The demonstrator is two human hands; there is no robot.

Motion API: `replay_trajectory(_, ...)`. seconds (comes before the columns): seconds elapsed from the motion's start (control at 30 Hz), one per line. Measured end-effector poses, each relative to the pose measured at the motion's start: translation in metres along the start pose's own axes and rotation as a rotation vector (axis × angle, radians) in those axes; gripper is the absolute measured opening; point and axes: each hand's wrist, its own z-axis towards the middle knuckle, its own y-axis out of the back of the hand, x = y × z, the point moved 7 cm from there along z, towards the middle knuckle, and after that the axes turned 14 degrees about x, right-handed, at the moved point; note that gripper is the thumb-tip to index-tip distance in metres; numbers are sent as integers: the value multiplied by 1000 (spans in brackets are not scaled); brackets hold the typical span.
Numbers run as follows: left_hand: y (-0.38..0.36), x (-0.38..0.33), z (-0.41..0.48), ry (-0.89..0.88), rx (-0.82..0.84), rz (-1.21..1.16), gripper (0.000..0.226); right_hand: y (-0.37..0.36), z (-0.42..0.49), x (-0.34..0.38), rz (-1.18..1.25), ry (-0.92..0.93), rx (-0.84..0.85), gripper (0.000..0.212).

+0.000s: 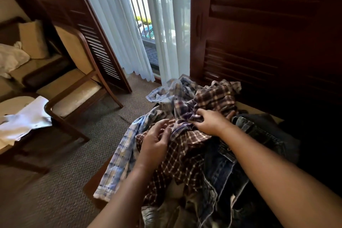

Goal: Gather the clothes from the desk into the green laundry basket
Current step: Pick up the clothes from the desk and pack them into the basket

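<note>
Clothes (187, 155): a loose heap on the desk (90, 185), spilling over its near left corner; none has left the desk yet.
Heap: a pale blue check shirt (122, 153) hangs off the left edge, a brown check shirt (175, 164) lies in the middle, a purple check shirt (183, 113) sits on top, and a denim jacket (231, 172) lies to the right.
Green laundry basket: not in view, so where it stands cannot be told.
Left hand (155, 139): fingers loosely curled against the brown check cloth, with no fold plainly pinched.
Right hand (209, 122): fingers dug into the purple check shirt, bunching it under the fingertips.
Step, as judged: gathering the top layers into an armful.
Risk, the overhang: the blue shirt hangs over the carpet (74, 181); lifting the pieces tangled with it would probably drag it off the edge.
Risk, the grip: only one hand has a firm hold, so a big scoop could shed sleeves on the way.
Risk, the denim: it looks heavy and lies partly under the shirts, so it may snag them or be left behind.
Risk, the basket: unseen, so a full armful may be carried blind towards it.
</note>
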Motion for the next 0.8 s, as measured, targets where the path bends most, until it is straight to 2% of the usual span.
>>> replay_trajectory(0.07, 0, 6, -11, 26, 33, 26, 37, 9, -5, 3, 130, 78, -170, 28)
replay_trajectory(0.2, -7, 20, -35, 2, 155, -18, 84, 35, -60, 23, 418, 278, -578, 28)
replay_trajectory(0.3, -12, 21, -46, -4, 217, -47, 105, 46, -111, 59, 474, 395, -681, 32)
replay_trajectory(0.4, -4, 10, -65, -69, 180, -82, 96, 36, -157, 88, 541, 396, -628, 35)
replay_trajectory(0.47, 5, 0, -83, -124, 147, -99, 89, 22, -188, 102, 703, 412, -546, 37)
replay_trajectory(0.5, 11, -3, -93, -150, 126, -114, 83, 16, -202, 110, 842, 455, -469, 36)
replay_trajectory(0.57, 22, -7, -111, -192, 74, -129, 71, 3, -234, 129, 1147, 565, -206, 29)
replay_trajectory(0.63, 29, -9, -128, -224, 52, -133, 68, -6, -266, 147, 1256, 603, 44, 25)
replay_trajectory(0.7, 30, -11, -139, -230, 66, -98, 69, -7, -279, 144, 1115, 536, 67, 30)
replay_trajectory(0.77, 26, -9, -144, -227, 107, -18, 54, 1, -275, 126, 680, 349, -101, 46)
replay_trajectory(0.8, 23, -10, -148, -220, 122, 23, 45, 4, -271, 117, 433, 231, -180, 61)
